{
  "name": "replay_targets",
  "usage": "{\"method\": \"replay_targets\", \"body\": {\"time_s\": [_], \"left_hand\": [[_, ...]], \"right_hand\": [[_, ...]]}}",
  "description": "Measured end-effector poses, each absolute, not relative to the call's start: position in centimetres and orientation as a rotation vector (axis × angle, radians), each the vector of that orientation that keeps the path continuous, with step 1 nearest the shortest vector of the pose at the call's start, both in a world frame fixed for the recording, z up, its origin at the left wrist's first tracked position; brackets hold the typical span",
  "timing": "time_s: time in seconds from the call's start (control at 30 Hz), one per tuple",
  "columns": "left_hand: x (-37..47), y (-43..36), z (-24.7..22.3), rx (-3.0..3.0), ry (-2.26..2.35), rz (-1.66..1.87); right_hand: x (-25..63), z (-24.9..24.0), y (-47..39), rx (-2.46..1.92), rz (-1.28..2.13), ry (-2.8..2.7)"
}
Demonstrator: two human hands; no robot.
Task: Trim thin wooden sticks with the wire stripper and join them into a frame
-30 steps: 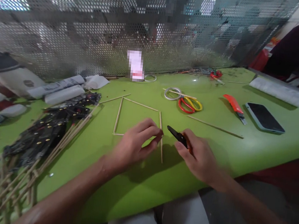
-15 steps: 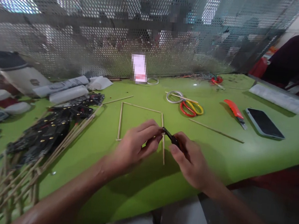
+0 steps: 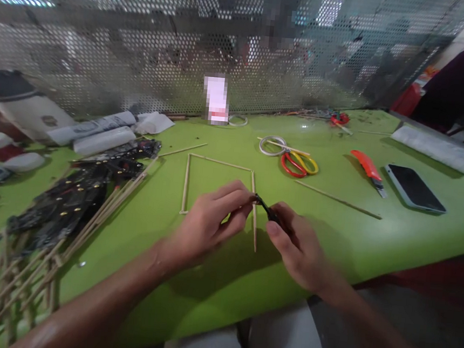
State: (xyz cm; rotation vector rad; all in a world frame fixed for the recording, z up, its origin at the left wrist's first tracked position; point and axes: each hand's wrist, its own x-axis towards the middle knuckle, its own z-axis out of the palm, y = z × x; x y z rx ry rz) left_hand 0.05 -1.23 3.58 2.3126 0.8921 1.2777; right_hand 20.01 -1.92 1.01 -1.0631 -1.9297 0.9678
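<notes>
Pale wooden sticks make up the frame [image 3: 220,162], which lies on the green table [image 3: 330,169] in front of the person, four-sided as far as I can see, its near side mostly lost behind the left hand [image 3: 220,211]. That hand is closed in a pinch on the right-hand stick, thumb and fingertips together. The right hand [image 3: 301,248] is wrapped around dark pliers [image 3: 268,209], whose tip meets the left fingertips; I can't tell from here whether the tip bites on anything.

I'd judge the frame very light, dry rather than slippery, and stiff along each stick yet springy if pushed sideways. The corners look like the weak places: a twist there could rack the whole shape, and a hard squeeze from the pliers might split a stick. The pinch seems well placed, close to the tool's tip, so the pull stays short. To lift it, I'd take two opposite sticks near mid-length and keep it flat. The right stick's free end pokes out past the hand, easy to knock.

Beyond lie scissors [image 3: 292,174], a knife [image 3: 365,165] and a loose stick [image 3: 337,199].
</notes>
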Motion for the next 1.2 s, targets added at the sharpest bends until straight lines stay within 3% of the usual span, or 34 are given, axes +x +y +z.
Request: {"method": "replay_targets", "body": {"time_s": [0.83,1.2], "left_hand": [[-0.42,-0.7,3.23,2.377,0.846,1.283],[-0.24,-0.57,3.22,2.363,0.866,1.271]], "right_hand": [[20.11,1.58,-1.69,-1.146,1.138,-1.909],[20.21,1.35,-1.68,-1.164,0.954,-1.979]]}}
